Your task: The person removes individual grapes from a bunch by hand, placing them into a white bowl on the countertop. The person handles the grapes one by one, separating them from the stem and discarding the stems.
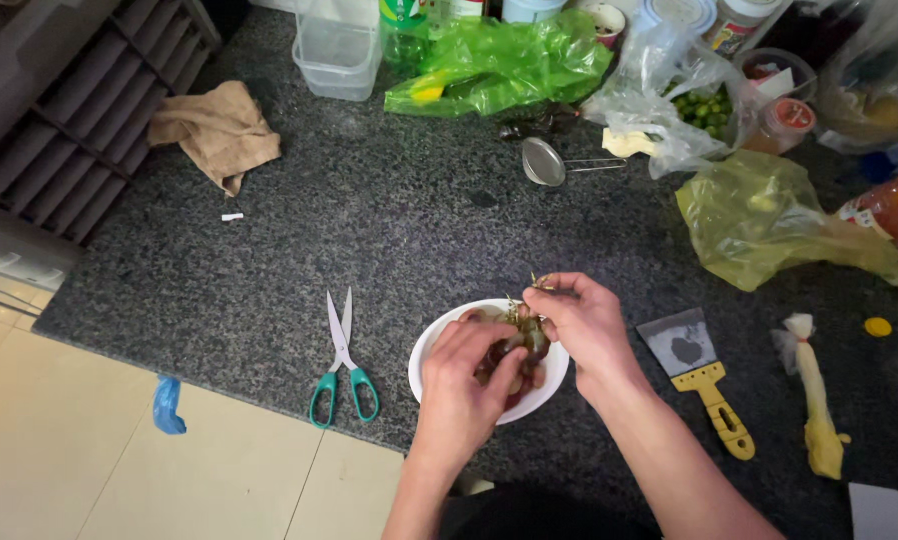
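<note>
1. A dark speckled stone counter [389, 230] was seen filling most of the view, with pale floor tiles [89, 450] at the near left.
2. Along the far edge a clutter of bags was laid out: a green plastic bag [509, 62], a clear bag of small green fruit [684, 95] and, at the right, a yellow-green bag [769, 215]. A clear plastic tub [337, 55] stood at the far middle.
3. A crumpled brown cloth [217, 132] was left at the far left, well apart from the work.
4. A white bowl [431, 345] was set at the near edge, in the middle, holding dark reddish-brown shellfish (crayfish, by the look of them).
5. The left hand [464, 385] was closed around one crayfish [524, 340] over the bowl; the right hand [584, 320] was pinched shut on its far end, where thin legs or feelers stuck out.
6. Teal-handled scissors [342, 360] lay just left of the bowl, blades shut; a yellow-handled scraper [704, 370] lay to the right, a small metal strainer [547, 162] farther off.
7. Judged as risks: the bowl sat close to the counter's near edge, so a hard tug could tip it to the floor; a wet shell could slip from the pinch, and a sharp claw or spine could prick a finger.
</note>
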